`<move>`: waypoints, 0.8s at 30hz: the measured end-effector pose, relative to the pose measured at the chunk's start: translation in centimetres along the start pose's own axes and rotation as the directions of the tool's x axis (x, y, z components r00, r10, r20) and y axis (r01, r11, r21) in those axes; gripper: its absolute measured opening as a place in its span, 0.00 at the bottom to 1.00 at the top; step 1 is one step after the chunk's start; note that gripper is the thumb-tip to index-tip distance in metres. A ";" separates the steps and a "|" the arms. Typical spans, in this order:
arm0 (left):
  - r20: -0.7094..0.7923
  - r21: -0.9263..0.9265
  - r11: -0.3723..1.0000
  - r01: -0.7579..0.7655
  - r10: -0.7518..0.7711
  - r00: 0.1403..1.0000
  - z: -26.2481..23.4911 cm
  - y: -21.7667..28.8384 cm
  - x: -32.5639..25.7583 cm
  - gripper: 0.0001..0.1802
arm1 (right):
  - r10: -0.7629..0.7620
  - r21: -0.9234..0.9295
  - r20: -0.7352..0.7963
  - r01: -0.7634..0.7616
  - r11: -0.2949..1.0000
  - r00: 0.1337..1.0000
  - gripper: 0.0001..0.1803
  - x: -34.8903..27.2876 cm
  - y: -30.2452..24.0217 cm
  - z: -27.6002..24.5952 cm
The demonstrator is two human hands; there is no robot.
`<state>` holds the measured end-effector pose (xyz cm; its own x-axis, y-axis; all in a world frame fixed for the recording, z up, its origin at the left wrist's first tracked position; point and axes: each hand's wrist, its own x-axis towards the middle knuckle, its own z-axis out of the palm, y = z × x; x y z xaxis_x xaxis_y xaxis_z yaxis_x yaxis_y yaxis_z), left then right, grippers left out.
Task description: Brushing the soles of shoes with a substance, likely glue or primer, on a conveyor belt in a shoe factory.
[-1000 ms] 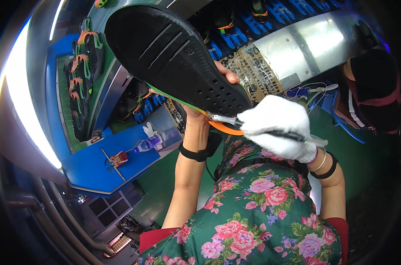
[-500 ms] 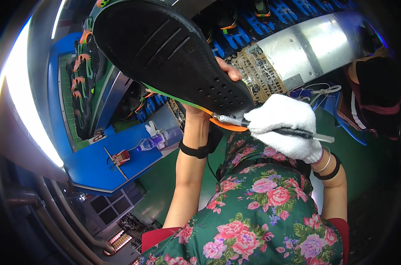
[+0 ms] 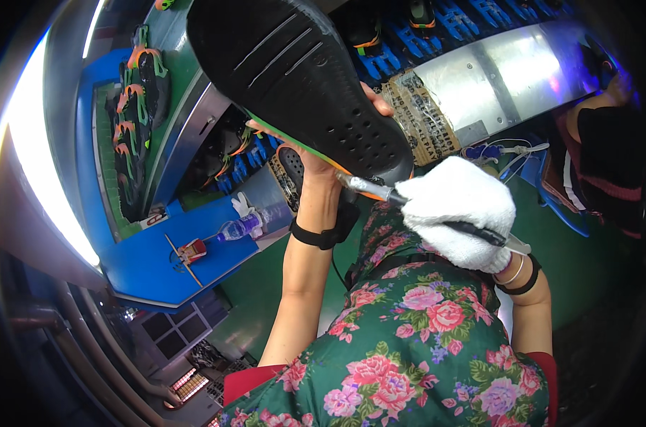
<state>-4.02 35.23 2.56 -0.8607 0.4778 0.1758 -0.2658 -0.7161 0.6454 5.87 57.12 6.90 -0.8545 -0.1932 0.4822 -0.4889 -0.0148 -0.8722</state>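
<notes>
1. Shoe (image 3: 287,85) sits with its black bottom up, held on the left hand (image 3: 317,158). Most of it sticks out past the fingers, away from the body.
2. The left hand's fingers curl round the shoe from below. Some tips peek out past its right edge, and one shows by its left edge. Getting hold of the shoe looks done.
3. A green and orange strip (image 3: 294,140) runs along the shoe's left edge, right beside the left fingers.
4. A brush (image 3: 369,188) pokes out to the left of the gloved fingers. Its tip is by the strip, close to the left hand, but I cannot tell if it touches. Work on this edge looks begun, not done.
5. The black bottom's near end, just above and left of the gloved fingers, looks shiny. It may be wet. How much edge is left, I cannot tell.
6. The right hand (image 3: 458,210) wears a white glove. Its fingers are pressed together, pinching the brush's dark handle.
</notes>
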 end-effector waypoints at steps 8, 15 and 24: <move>-0.052 -0.006 1.000 0.012 -0.012 0.999 -0.6 -0.7 -0.2 0.51 | -0.018 -0.081 -0.049 0.014 0.997 0.999 0.12 -1.1 0.5 0.0; -0.043 -0.040 0.999 -0.003 0.001 0.999 0.7 -1.0 0.0 0.44 | 0.068 0.088 -0.109 -0.059 0.994 0.992 0.11 -1.8 0.7 0.2; 0.080 0.039 0.997 -0.066 0.063 0.995 0.8 -0.6 -0.1 0.42 | 0.014 -0.042 -0.035 -0.015 0.999 0.999 0.11 -2.8 -0.1 0.2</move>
<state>-3.43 36.02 2.78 -0.8381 0.4709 0.2753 -0.1908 -0.7259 0.6609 8.35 57.46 5.65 -0.8667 -0.1589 0.4728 -0.4828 0.0295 -0.8752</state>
